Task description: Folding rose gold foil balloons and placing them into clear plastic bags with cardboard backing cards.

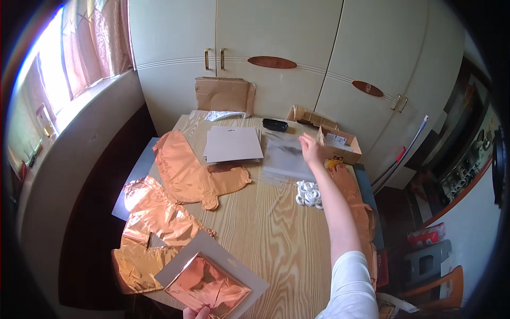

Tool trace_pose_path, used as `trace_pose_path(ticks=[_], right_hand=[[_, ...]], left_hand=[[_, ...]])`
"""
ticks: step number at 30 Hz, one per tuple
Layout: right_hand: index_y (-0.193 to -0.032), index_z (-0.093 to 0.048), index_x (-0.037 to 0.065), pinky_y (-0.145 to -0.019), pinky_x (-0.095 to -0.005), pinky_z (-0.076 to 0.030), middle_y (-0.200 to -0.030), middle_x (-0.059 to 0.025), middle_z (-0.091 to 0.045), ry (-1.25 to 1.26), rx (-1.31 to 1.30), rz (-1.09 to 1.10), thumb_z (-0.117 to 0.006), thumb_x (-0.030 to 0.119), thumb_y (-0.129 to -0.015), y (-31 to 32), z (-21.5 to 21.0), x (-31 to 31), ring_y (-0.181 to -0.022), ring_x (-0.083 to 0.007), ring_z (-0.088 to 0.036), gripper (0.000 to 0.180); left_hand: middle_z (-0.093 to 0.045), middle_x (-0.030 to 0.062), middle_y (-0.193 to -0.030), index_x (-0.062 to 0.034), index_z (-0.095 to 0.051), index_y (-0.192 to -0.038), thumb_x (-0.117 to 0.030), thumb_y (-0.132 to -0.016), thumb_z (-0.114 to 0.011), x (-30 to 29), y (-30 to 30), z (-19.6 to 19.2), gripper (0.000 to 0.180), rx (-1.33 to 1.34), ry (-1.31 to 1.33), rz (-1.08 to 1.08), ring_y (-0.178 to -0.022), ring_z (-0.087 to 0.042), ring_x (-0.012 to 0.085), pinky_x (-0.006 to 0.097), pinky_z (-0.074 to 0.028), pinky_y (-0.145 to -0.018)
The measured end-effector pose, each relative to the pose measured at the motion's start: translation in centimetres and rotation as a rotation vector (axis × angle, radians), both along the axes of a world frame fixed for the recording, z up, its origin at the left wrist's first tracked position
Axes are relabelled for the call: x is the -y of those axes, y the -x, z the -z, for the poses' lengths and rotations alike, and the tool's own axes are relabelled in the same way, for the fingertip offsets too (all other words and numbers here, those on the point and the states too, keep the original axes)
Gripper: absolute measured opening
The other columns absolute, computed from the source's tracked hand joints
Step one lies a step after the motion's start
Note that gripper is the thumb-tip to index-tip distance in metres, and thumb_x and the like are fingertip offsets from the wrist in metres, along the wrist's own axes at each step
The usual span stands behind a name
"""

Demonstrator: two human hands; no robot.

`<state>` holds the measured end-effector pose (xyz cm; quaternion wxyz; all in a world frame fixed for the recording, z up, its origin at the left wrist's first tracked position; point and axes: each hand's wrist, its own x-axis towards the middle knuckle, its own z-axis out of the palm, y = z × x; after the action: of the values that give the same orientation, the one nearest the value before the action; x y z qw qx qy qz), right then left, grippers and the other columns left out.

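Along the left edge of the wooden tabletop (276, 234) lie two flattened rose-gold foil balloons (183, 173), one behind the other, partly hanging over the edge. At the near edge the left hand (195, 312) shows only its fingertips, pinching a grey card (212, 274) with a folded square of the same foil (207, 287) on it. Toward the far edge lies a stack of pale grey cards (232, 143), with a brown cardboard sheet (223, 94) standing behind it against the cupboard. Right of the stack lies a pile of clear plastic sleeves (287, 157); the right hand (309, 149) reaches over it, fingers loosely bent, and its grip cannot be told. Near the forearm sits one cluster of white ribbon rolls (309, 194). At the far right corner stands one open cardboard box (340, 146) with a white label.
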<state>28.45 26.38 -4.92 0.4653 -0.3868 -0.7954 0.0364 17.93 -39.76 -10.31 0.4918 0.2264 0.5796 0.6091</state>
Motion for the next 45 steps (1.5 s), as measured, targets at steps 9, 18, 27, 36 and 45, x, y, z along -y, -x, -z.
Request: trace_pose_path(ticks=[9,18,27,36,45], right_hand=[[-0.085,-0.068,0.010,-0.057,-0.0303,-0.056,-0.088,-0.0033,-0.059,-0.383,0.699,-0.091,-0.063,0.015,-0.085,-3.1,-5.7,25.0,-0.085,-0.0203,-0.063,0.007],[-0.097,-0.063,0.005,-0.050,-0.0296,-0.057,-0.074,-0.0036,-0.058,-0.283,0.904,-0.218,-0.064,0.025,-0.086,-9.5,2.6,39.7,-0.065,-0.0189,-0.067,0.022],[-0.114,-0.061,0.006,-0.053,-0.0332,-0.057,-0.078,-0.0073,-0.061,-0.123,0.728,-0.420,-0.064,0.032,-0.089,-11.7,0.5,40.9,-0.061,-0.0209,-0.068,0.036],[-0.101,-0.069,0.011,-0.066,-0.0329,-0.057,-0.082,-0.0051,-0.064,-0.127,0.632,-0.502,-0.063,0.016,-0.085,-12.4,1.8,42.8,-0.083,-0.0199,-0.069,0.018],[-0.089,-0.062,0.009,-0.066,-0.0425,-0.056,-0.085,-0.0106,-0.063,0.290,0.468,-0.561,-0.064,0.021,-0.087,-12.8,1.3,43.6,-0.077,-0.0318,-0.067,0.013]], left_hand=[[-0.066,0.0142,-0.116,0.0047,-0.059,-0.119,-0.006,-0.095,-0.058,1.1,-2.2,-0.4,0.027,0.284,-0.259,-0.170,-0.105,-0.064,0.0236,0.040,-0.050,-0.096],[-0.066,0.0127,-0.117,0.0056,-0.056,-0.124,-0.012,-0.099,-0.058,4.0,-6.3,-1.7,0.031,0.473,-0.025,0.125,-0.105,-0.065,0.0191,0.036,-0.051,-0.094],[-0.066,0.0170,-0.117,0.0062,-0.058,-0.121,-0.007,-0.098,-0.056,4.6,-6.7,0.5,0.027,0.627,-0.004,0.065,-0.104,-0.066,0.0247,0.039,-0.053,-0.094],[-0.066,0.0149,-0.116,0.0049,-0.058,-0.119,-0.006,-0.097,-0.055,3.5,-7.1,-0.3,0.025,0.578,-0.070,-0.007,-0.102,-0.066,0.0224,0.037,-0.054,-0.091],[-0.066,0.0088,-0.096,0.0013,-0.059,-0.112,-0.009,-0.099,-0.056,2.8,-9.1,1.0,0.017,0.458,-0.073,-0.072,-0.079,-0.065,0.0152,0.030,-0.056,-0.068]])
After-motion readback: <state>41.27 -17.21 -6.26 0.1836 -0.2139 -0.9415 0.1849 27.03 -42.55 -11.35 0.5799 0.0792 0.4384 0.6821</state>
